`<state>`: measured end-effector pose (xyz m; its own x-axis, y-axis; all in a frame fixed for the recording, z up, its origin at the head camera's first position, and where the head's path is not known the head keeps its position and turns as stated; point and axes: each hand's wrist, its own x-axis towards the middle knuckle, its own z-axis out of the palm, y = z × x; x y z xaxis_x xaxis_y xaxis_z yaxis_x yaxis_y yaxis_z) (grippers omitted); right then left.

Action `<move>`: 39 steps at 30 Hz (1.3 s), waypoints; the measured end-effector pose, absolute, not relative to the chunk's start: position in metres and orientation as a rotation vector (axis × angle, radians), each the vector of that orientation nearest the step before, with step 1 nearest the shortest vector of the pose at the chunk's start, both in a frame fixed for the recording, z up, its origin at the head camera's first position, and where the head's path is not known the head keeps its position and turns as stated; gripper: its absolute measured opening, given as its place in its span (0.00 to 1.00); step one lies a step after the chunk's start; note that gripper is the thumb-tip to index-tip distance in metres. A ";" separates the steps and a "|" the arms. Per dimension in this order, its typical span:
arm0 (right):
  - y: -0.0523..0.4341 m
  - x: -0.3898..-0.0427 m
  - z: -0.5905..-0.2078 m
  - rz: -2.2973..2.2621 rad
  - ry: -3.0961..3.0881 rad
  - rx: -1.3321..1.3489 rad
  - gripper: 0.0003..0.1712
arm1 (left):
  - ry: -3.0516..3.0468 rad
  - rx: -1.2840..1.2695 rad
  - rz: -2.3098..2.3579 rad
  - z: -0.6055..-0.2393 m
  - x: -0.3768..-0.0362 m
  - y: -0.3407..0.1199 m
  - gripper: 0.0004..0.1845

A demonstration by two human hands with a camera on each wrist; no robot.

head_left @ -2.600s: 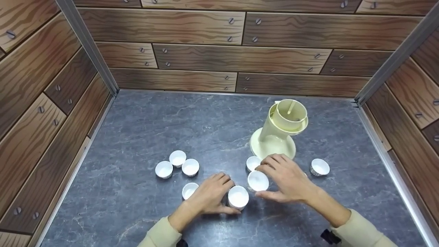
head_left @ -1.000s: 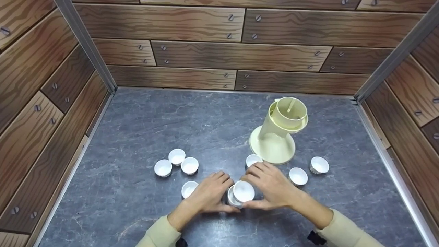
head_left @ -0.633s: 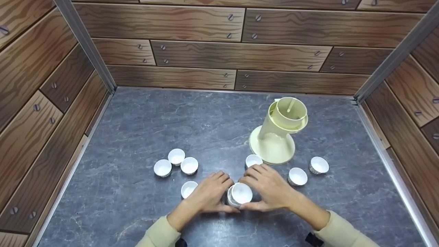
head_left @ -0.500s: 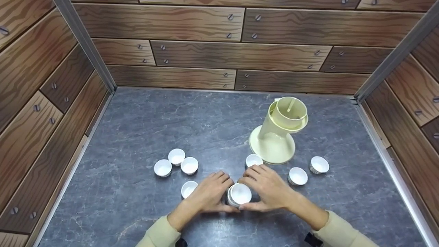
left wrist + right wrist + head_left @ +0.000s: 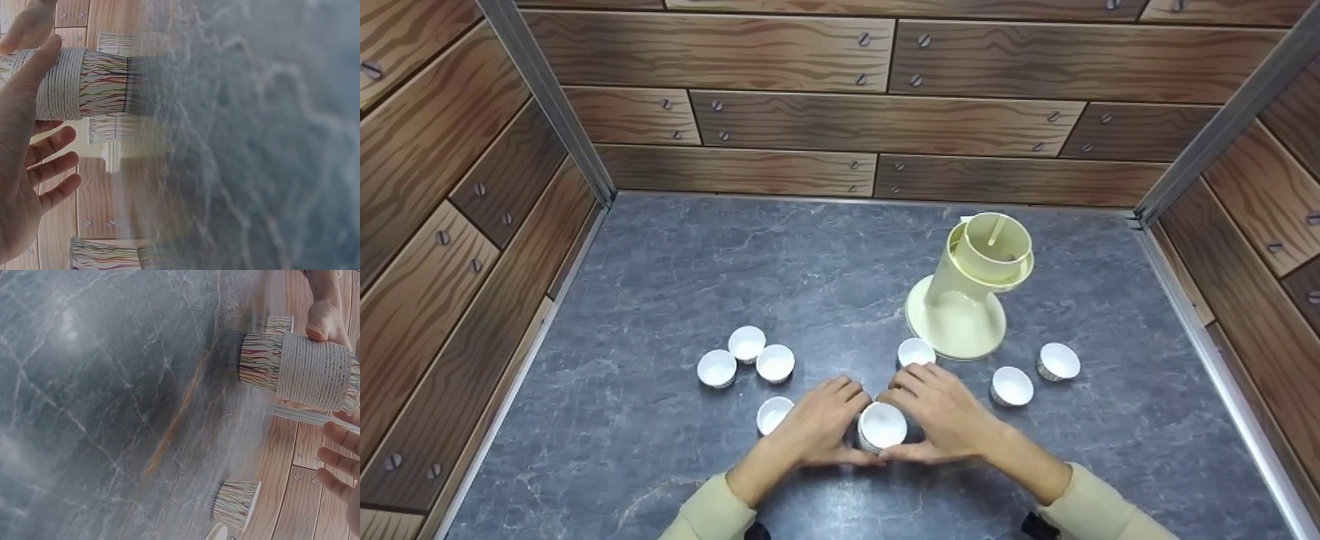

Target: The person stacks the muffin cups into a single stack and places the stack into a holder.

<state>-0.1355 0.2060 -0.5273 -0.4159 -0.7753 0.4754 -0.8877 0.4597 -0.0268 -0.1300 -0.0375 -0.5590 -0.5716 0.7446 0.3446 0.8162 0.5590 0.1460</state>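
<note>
A stack of white paper baking cups with coloured wavy lines stands upright on the table. My left hand grips it from the left; in the left wrist view its thumb lies along the stacked rims. My right hand holds the topmost cup from the right, over the stack and lined up with it. In the right wrist view, the cup stack shows many closely nested rims, and the right fingers are spread at the edge. One single cup is partly hidden behind my left hand.
Three loose cups cluster at the left. Another cup stands before a pale yellow stand with a round base and a tilted cylindrical holder. Two more cups stand at the right. Wood-patterned walls enclose the table.
My right hand has carried a cup leftward and down onto the stack, and the cup now lines up with it. My left hand has stayed around the stack.
</note>
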 end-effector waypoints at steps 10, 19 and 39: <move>0.205 -0.137 -0.533 0.390 -2.311 1.404 0.39 | -2.553 -1.315 -0.414 -0.559 -0.130 -0.037 0.38; 0.205 -0.136 -0.535 0.391 -2.313 1.402 0.39 | -2.562 -1.317 -0.407 -0.558 -0.130 -0.038 0.38; 0.208 -0.135 -0.534 0.368 -2.337 1.396 0.41 | -2.554 -1.308 -0.431 -0.558 -0.129 -0.038 0.40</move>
<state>-0.1355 0.2076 -0.5339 -0.4261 -0.7800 0.4582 -0.8831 0.4685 -0.0237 -0.1290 -0.0379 -0.5580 -0.5707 0.7469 0.3413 0.8175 0.5558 0.1508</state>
